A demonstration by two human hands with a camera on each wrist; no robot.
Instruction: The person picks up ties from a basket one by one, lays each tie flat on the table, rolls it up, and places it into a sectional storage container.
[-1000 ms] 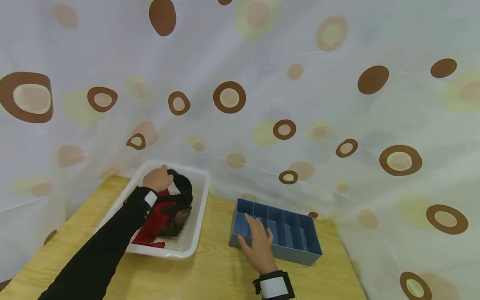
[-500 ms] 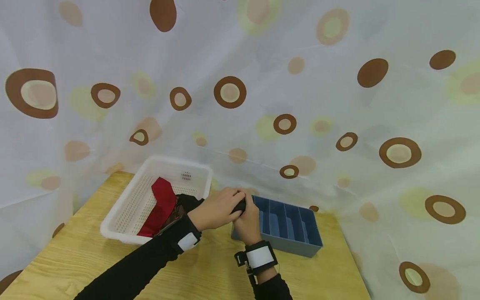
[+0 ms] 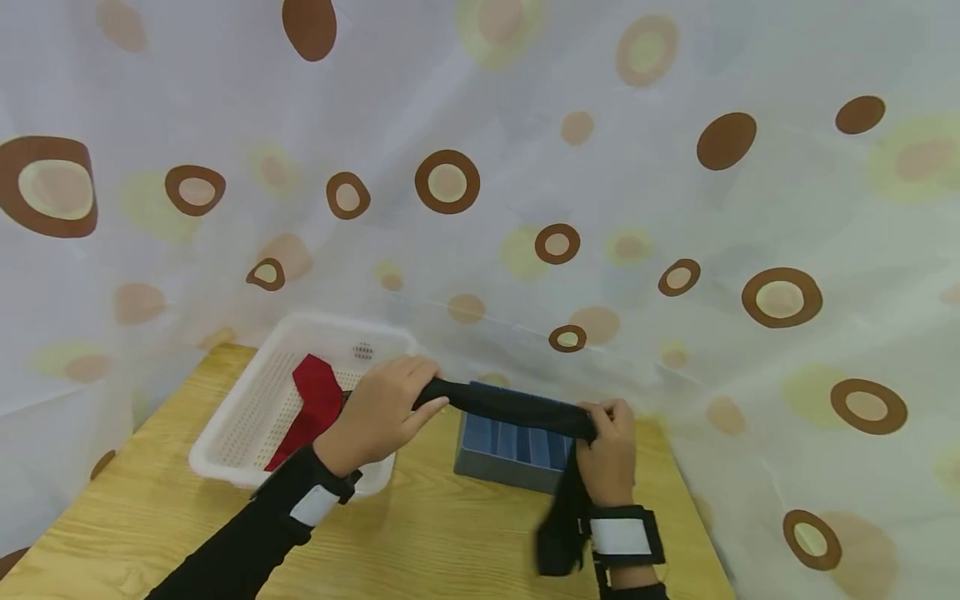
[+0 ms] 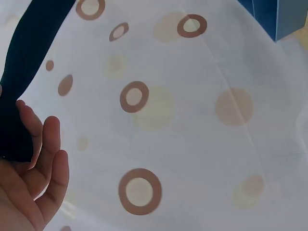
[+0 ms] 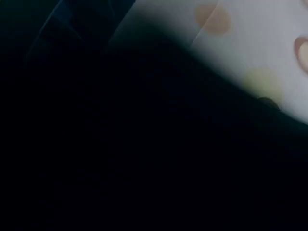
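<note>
A black necktie (image 3: 510,406) stretches between my two hands above the table. My left hand (image 3: 378,412), near the white basket, pinches one end of it between thumb and fingers. In the left wrist view that end of the tie (image 4: 36,43) lies across the left palm, the fingers (image 4: 50,144) curled beside it. My right hand (image 3: 611,454) grips the tie farther along, over the right part of the blue divided box (image 3: 502,468). Below the right hand a loose, blurred length hangs down. Dark cloth covers most of the right wrist view.
A white perforated basket (image 3: 217,467) stands on the left of the wooden table (image 3: 442,542), with a red necktie (image 3: 318,400) in it. My left hand and forearm hide part of the basket. A spotted curtain (image 3: 487,92) hangs behind the table.
My left hand has lifted the black necktie out of the basket and met the right hand over the box. Since then the hands have moved apart, drawing the tie out between them.
</note>
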